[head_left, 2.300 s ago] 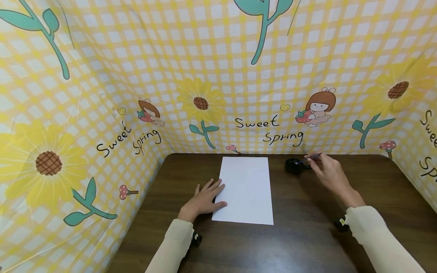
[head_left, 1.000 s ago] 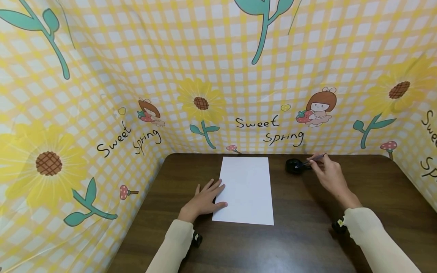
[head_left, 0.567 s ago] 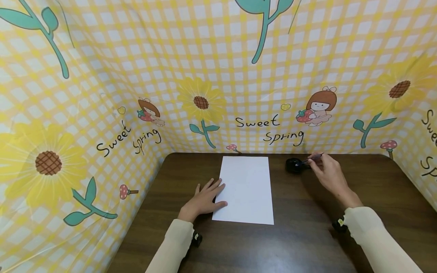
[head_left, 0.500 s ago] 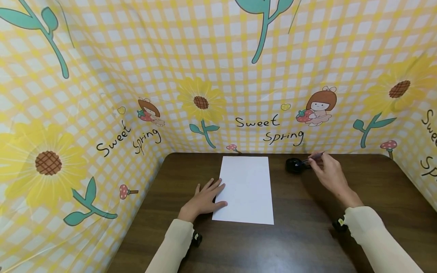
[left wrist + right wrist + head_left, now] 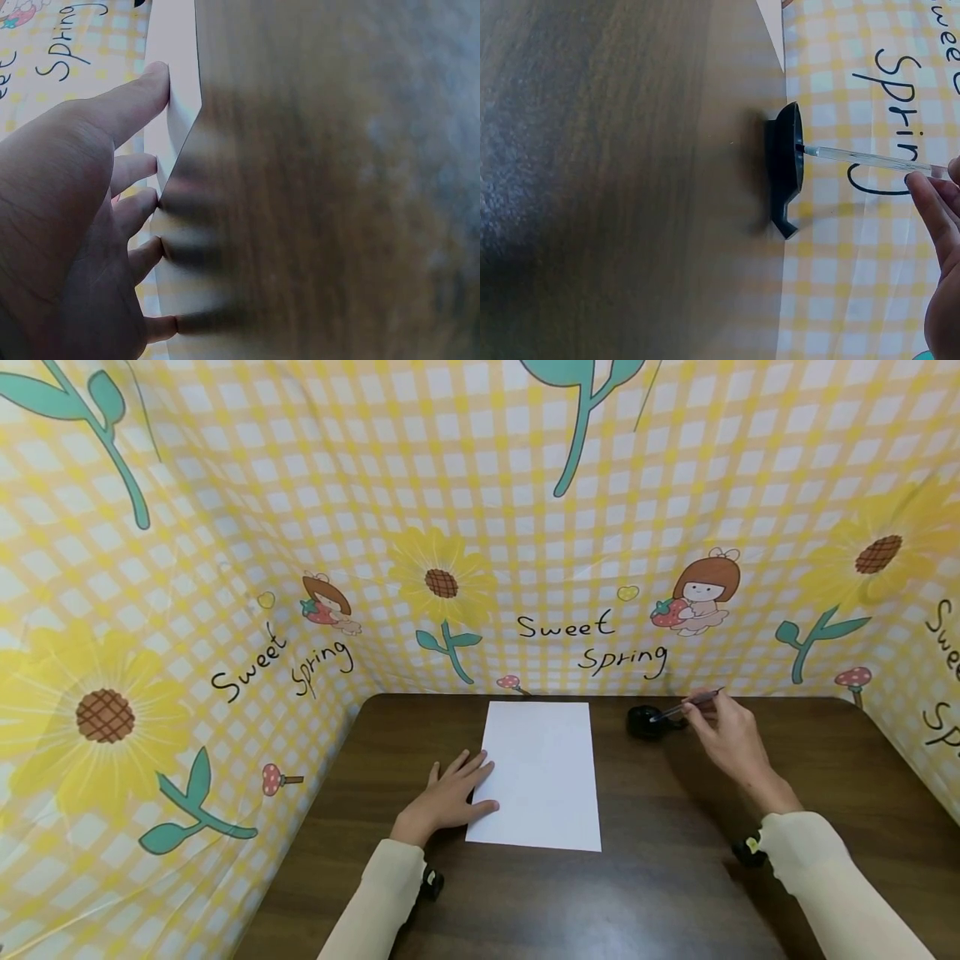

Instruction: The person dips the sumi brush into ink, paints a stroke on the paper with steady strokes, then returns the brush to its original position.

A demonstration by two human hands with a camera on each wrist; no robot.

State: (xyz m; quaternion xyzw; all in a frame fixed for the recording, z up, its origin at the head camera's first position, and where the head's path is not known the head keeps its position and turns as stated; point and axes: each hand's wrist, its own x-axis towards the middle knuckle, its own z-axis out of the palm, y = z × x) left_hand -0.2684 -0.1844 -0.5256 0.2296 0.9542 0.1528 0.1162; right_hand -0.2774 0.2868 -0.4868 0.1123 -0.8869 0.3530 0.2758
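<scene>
My left hand (image 5: pixel 448 799) rests with spread fingers over the left edge of a blank white sheet of paper (image 5: pixel 543 777), thumb and fingertips on it. In the left wrist view the fingertips (image 5: pixel 159 79) lie along the sheet's margin. At the back right, my right hand (image 5: pixel 738 747) pinches a slim pen-like stick (image 5: pixel 866 158) with a clear shaft and dark tip, slanted down to the left. Its tip is at the inside of a small shallow black dish (image 5: pixel 784 150) that has a short handle pointing right. The rest of the right hand is cut off in the right wrist view.
A dark wood table (image 5: pixel 570 910) carries the sheet and the dish. Yellow checked cloth (image 5: pixel 525 552) with flowers and lettering hangs behind the table and along its sides. A black wrist camera (image 5: pixel 432 883) is strapped at the left sleeve, another (image 5: pixel 750 850) at the right.
The right hand has moved slightly right and the stick's angle has shifted, its tip staying at the dish throughout. The left hand and the paper have stayed in place.
</scene>
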